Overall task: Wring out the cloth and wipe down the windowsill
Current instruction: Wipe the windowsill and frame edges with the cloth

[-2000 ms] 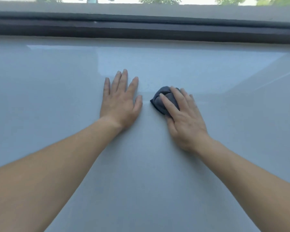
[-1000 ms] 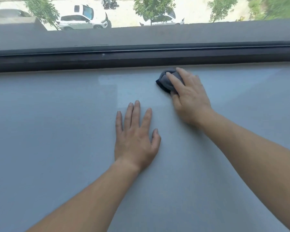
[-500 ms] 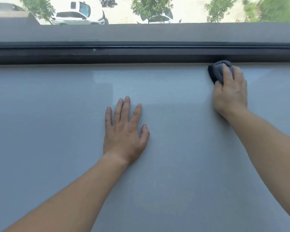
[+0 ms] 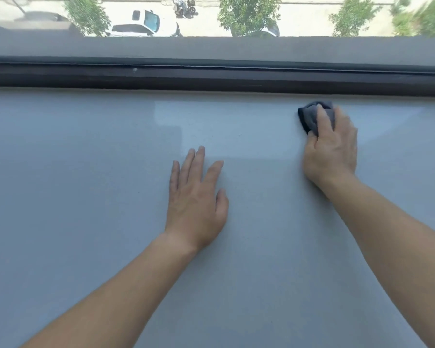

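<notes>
A wide pale grey windowsill fills most of the view. A small bunched dark grey cloth lies on it at the far right, just short of the window frame. My right hand lies over the cloth and presses it onto the sill with straight fingers; most of the cloth is hidden under them. My left hand rests flat on the middle of the sill, fingers spread, holding nothing.
A dark window frame rail runs along the far edge of the sill. Through the glass, far below, are a white car, trees and a paved street.
My right hand slid the cloth from the sill's middle up to the frame, then right along the far edge, and now slightly back toward me. My left hand stays flat.
</notes>
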`<action>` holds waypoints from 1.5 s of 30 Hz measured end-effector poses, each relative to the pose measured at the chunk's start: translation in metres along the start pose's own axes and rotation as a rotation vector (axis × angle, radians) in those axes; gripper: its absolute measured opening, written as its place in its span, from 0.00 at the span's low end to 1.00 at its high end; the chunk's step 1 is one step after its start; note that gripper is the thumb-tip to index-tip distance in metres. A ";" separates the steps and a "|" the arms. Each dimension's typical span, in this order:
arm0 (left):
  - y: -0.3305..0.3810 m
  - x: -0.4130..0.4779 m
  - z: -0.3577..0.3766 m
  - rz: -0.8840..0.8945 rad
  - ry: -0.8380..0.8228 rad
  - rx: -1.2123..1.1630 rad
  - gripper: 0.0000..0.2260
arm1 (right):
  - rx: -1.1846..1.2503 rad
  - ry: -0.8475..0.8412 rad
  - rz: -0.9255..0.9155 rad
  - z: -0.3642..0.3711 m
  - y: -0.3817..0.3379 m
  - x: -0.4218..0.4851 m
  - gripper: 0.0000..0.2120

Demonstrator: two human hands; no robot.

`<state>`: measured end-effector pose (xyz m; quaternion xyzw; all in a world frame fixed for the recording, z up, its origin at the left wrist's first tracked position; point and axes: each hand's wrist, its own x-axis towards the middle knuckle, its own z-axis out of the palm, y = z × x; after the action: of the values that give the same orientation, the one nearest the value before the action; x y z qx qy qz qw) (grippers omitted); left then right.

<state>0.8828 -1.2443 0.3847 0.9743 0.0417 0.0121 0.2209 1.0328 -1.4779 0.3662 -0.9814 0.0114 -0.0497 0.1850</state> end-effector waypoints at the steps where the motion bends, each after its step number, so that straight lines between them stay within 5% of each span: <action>1: 0.011 -0.006 0.005 -0.016 -0.010 -0.019 0.26 | 0.005 -0.016 -0.073 0.002 -0.003 -0.012 0.24; 7: 0.051 -0.055 0.034 -0.088 -0.047 0.052 0.27 | -0.044 -0.291 -0.496 -0.016 0.034 -0.050 0.27; 13: 0.051 -0.059 0.044 -0.082 -0.050 0.188 0.29 | -0.030 -0.079 -0.041 -0.027 0.049 -0.007 0.24; 20: 0.054 -0.061 0.044 -0.100 -0.039 0.196 0.28 | -0.018 -0.296 -0.611 -0.018 0.025 -0.124 0.32; 26: 0.055 -0.062 0.043 -0.113 -0.057 0.197 0.29 | -0.024 -0.123 -0.126 -0.028 0.053 -0.072 0.27; 33: 0.053 -0.062 0.042 -0.096 -0.042 0.153 0.28 | -0.019 -0.274 -0.587 -0.028 0.036 -0.170 0.33; 38: 0.052 -0.064 0.043 -0.092 -0.003 0.082 0.29 | -0.026 -0.117 -0.177 -0.037 0.072 -0.100 0.27; 40: 0.052 -0.064 0.043 -0.081 0.034 0.012 0.27 | -0.024 -0.081 -0.145 -0.035 0.057 -0.117 0.26; 45: 0.045 -0.074 0.029 -0.135 0.197 -0.237 0.19 | -0.022 -0.273 -0.593 -0.034 0.034 -0.233 0.29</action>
<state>0.8134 -1.3032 0.3775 0.9306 0.1267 0.0975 0.3292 0.7975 -1.5125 0.3631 -0.9416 -0.2992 0.0309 0.1517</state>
